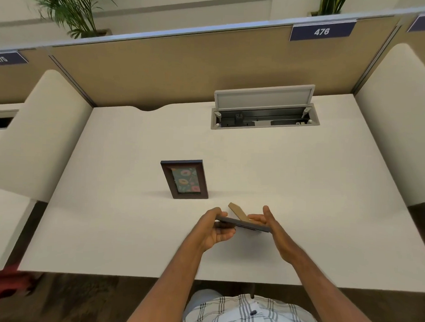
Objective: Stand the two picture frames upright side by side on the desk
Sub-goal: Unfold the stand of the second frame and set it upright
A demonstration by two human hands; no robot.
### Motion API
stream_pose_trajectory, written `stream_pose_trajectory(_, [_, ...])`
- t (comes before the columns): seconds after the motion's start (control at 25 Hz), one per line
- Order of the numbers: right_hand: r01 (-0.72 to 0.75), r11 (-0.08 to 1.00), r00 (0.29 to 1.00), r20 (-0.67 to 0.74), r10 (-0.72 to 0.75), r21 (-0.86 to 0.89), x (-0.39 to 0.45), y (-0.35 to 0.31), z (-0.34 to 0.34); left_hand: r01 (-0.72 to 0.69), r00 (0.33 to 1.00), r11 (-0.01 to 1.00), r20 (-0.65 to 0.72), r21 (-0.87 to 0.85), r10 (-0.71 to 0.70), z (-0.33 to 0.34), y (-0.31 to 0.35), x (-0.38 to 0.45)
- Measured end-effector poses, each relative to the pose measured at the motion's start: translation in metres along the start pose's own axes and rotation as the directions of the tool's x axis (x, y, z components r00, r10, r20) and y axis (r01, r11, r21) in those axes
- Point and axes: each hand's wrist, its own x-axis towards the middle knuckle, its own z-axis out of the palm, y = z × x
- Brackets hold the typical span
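A dark brown picture frame point(184, 179) with a floral print stands upright near the middle of the white desk point(302, 188). In front of it and a little to the right, both my hands hold a second dark frame point(243, 225) roughly flat above the desk, its back facing up. Its tan cardboard stand point(238, 212) sticks up from the back. My left hand point(215, 229) grips the frame's left end from below and the side. My right hand point(270, 223) holds the right end, fingers spread along the edge.
An open cable hatch point(265, 114) with its lid raised sits at the desk's back right. Tan partition panels point(185, 70) close the back, with rounded white dividers point(39, 130) at both sides. A red object point(7, 283) lies at the lower left, off the desk.
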Motion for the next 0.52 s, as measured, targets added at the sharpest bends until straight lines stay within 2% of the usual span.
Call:
stream_pose_trajectory(0.08, [-0.006, 0.998, 0.999, 0.034, 0.004, 0.064, 0.0014, 0.0003, -0.0044, -0.003, 1.000, 1.000, 0.017, 0.001, 0.003, -0.0002, 0.0016, 0.0006])
stream_pose_trajectory(0.28, [0.078, 0.971, 0.989, 0.104, -0.103, 0.226, 0.0026, 0.0007, -0.0078, -0.035, 0.999, 0.999, 0.027, -0.029, 0.036, 0.0020, 0.0033, 0.0036])
stream_pose_trajectory(0.52, [0.101, 0.975, 0.985, 0.115, -0.126, 0.199, 0.0073, -0.0017, -0.0092, -0.029, 0.997, 0.999, 0.071, -0.037, 0.032, 0.0039, 0.0065, 0.0023])
